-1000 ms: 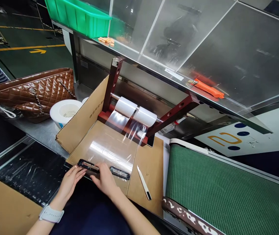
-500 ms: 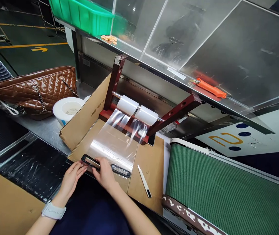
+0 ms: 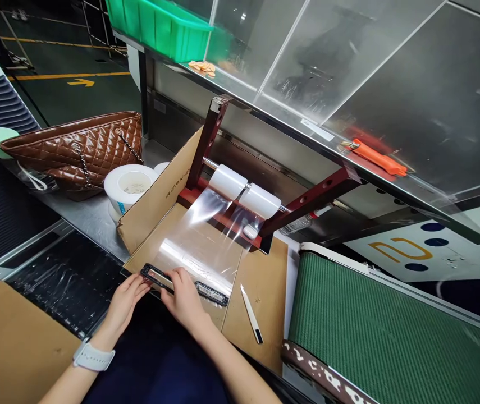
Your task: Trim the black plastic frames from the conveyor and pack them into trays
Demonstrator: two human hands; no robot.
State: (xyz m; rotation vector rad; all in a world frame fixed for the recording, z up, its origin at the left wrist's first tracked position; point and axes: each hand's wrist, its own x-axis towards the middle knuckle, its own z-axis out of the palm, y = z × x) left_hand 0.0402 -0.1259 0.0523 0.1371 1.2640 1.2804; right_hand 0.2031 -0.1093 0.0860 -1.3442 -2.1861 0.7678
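At the lower centre of the frame, a slim black part with a long pale window point(image 3: 158, 275) lies at the near edge of a flat brown cardboard sheet point(image 3: 271, 272). Its long axis slopes gently from upper left to lower right, and its two ends fall between the hands. The left hand point(image 3: 127, 300) is nearer its left end; its fingers are extended close together, the tips touching or just beside that end. The right hand point(image 3: 184, 300) covers the opposite end, with its fingers bent over the upper side and the thumb along the lower side. The gap between thumb and fingers is narrow, but I cannot tell whether either hand grips the part or only steadies it.

Just right of the right hand lies a second slim black part with a pale grey middle point(image 3: 212, 293), roughly in line with the first; the hand hides what is between them. Clear shiny film point(image 3: 200, 247) spreads up the frame from both parts to two white rolls point(image 3: 260, 201) on a dark-red stand point(image 3: 209, 140). Right of the film, a slim white knife-like tool with a dark end point(image 3: 250, 311) lies on the cardboard, apart from both hands.
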